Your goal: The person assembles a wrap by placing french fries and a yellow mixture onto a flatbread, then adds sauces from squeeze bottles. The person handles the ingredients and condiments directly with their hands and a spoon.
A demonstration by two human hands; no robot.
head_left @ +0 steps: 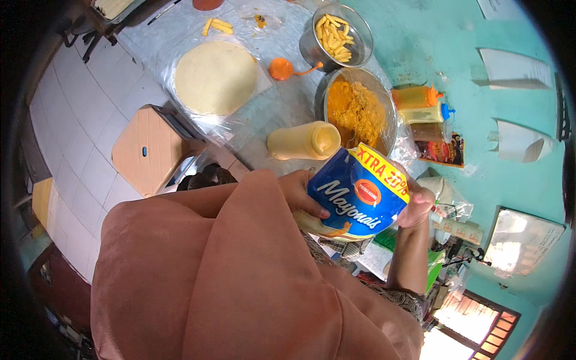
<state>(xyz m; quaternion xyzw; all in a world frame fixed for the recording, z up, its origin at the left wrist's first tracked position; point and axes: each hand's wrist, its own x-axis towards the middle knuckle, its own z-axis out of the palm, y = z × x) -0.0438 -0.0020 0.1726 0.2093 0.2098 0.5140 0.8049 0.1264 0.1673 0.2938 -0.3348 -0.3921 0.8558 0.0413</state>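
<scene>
Both my hands grip a blue mayonnaise pouch (354, 195) with a yellow band along its upper edge. My left hand (307, 198) wraps its left side, thumb across the front. On the opposite side, my right hand (417, 203) holds the upper right corner, its fingers partly behind the pouch. Just beyond the pouch stands an uncapped squeeze bottle (291, 143) of pale yellow plastic, with its mouth beside the pouch's top edge. An orange nozzle cap (282, 69) lies off the bottle on the plastic-covered table (273, 105).
A stack of round flat wrappers (216, 78) sits at the table's left. Toward the wall are a metal bowl (393, 123) of orange filling, a metal container (309, 45) of fries-like sticks, and several capped sauce bottles (420, 114). A brown stool (147, 150) stands left.
</scene>
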